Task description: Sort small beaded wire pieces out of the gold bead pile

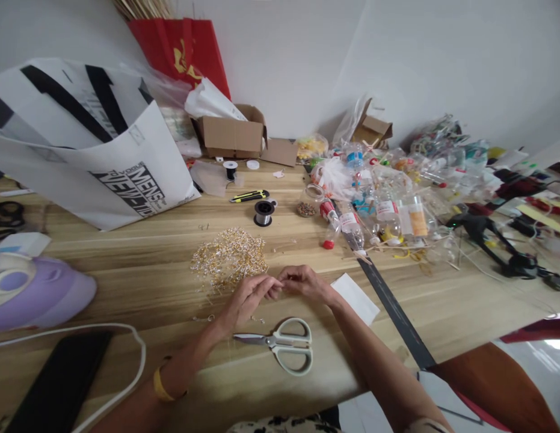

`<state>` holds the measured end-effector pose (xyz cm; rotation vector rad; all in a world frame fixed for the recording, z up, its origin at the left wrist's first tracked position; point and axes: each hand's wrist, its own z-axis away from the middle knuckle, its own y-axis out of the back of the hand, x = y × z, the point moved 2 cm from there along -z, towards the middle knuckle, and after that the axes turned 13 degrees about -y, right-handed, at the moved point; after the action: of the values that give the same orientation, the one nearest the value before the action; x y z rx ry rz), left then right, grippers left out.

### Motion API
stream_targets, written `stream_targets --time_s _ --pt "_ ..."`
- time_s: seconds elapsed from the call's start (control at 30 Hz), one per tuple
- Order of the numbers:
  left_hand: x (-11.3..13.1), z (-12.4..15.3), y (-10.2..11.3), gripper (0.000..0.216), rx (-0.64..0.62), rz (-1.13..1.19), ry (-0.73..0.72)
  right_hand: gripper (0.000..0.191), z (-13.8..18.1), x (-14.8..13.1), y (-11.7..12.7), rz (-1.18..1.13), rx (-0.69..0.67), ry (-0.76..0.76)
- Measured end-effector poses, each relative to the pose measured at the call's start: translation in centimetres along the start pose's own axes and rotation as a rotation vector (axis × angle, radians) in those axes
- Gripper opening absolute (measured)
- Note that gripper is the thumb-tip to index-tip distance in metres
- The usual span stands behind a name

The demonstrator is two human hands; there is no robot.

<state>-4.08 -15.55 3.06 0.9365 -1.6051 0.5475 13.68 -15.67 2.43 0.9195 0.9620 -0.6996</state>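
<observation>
My left hand (249, 297) and my right hand (303, 282) meet fingertip to fingertip over the wooden table (139, 264). Both are pinched shut on something too small to make out. Just beyond the left hand lies a heap of small gold and silver beaded pieces (230, 257). White-handled scissors (284, 344) lie closed on the table right below my hands. A white slip of paper (356, 297) rests beside my right wrist.
A large white tote bag (88, 141) lies at the back left, a purple device (33, 288) with a white cable at the left edge. Thread spools (263, 213), a yellow utility knife (249, 196), cardboard boxes (234, 133) and a clutter of plastic bottles (379, 204) fill the back right.
</observation>
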Motion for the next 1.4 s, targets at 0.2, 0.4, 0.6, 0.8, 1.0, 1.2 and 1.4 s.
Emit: stream_targets --time_s 0.2,0.4,0.6,0.8,1.0,1.2,1.4 --pt "-0.6 0.5 1.9 0.040 0.179 -0.146 0.015 0.030 -0.1 1.6 1.2 0.079 0.053 -0.065" --pt "-0.8 1.0 3.1 0.040 0.214 -0.296 0.033 0.024 0.2 2.1 2.4 0.185 0.157 -0.058" --pt "-0.3 1.3 3.3 0.033 0.160 -0.533 -0.018 0.018 0.6 2.8 3.9 0.318 0.242 -0.081" --pt "-0.7 1.7 2.8 0.026 0.061 -0.594 -0.042 0.028 1.2 1.3 3.2 0.605 0.392 -0.080" --pt "-0.4 2.2 1.9 0.025 -0.015 -0.690 -0.050 0.052 0.7 -3.3 -1.9 0.377 0.070 0.091" --pt "-0.4 2.5 2.1 0.023 0.036 -0.641 -0.051 0.016 -1.4 -4.0 -3.7 0.435 0.004 0.090" --pt "-1.1 2.8 2.7 0.020 0.122 -0.564 -0.041 0.010 -1.8 -2.9 -3.3 0.398 0.026 0.068"
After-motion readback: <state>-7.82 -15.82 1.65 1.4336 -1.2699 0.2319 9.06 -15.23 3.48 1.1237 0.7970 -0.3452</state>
